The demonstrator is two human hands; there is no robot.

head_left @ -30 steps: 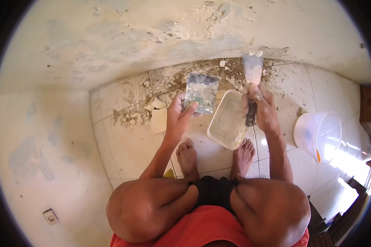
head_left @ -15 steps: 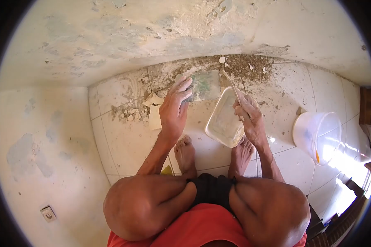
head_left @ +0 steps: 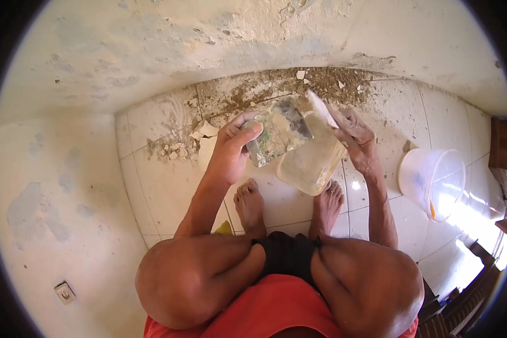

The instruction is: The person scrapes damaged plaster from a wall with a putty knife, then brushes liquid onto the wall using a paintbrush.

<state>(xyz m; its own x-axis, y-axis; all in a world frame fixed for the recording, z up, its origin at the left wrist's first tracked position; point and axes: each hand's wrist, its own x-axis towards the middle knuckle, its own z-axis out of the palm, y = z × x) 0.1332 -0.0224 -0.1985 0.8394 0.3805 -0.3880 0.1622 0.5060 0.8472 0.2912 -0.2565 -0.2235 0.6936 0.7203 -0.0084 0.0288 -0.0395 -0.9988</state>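
My left hand (head_left: 234, 147) grips a flat rectangular plate (head_left: 280, 132) by its left edge, thumb on top. Smears of pale and greenish material cover the plate. My right hand (head_left: 356, 139) is closed round a putty knife (head_left: 323, 110), its whitish blade pointing up and left beside the plate's right corner. The knife's handle is mostly hidden by the fingers. Below both tools, a shallow translucent tray (head_left: 311, 163) sits on the floor, partly covered by the plate.
A peeling wall (head_left: 219, 39) rises ahead, with dirt and plaster chips (head_left: 177, 151) along its base. A clear bucket (head_left: 431, 180) lies at the right. My bare feet (head_left: 249, 205) are on the floor tiles. A wall socket (head_left: 65, 293) is at the lower left.
My left hand has turned the plate over, smeared face up, and tilted it over the tray. The knife has swung from upright to slanting left, with its blade now near the plate.
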